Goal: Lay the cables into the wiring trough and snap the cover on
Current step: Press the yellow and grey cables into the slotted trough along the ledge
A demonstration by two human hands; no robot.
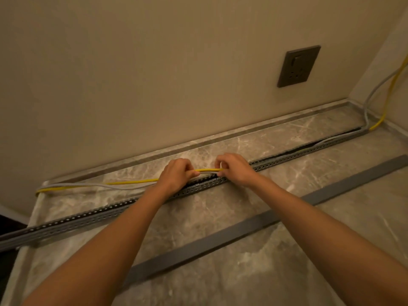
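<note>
A long grey slotted wiring trough (92,217) runs diagonally across the marble counter, from lower left to upper right. A yellow cable (132,182) and a grey cable (88,185) lie behind its left half; to the right they sit inside the trough, then climb the right wall. My left hand (176,174) and my right hand (234,167) each pinch the cables just above the trough's middle, a short yellow stretch taut between them. The flat grey cover (242,230) lies loose on the counter, nearer to me and parallel to the trough.
A beige wall rises behind the counter with a dark socket plate (298,66) at upper right. The marble counter (287,272) has a raised back lip. Its left edge drops off to a dark area (8,226). A side wall closes the right corner.
</note>
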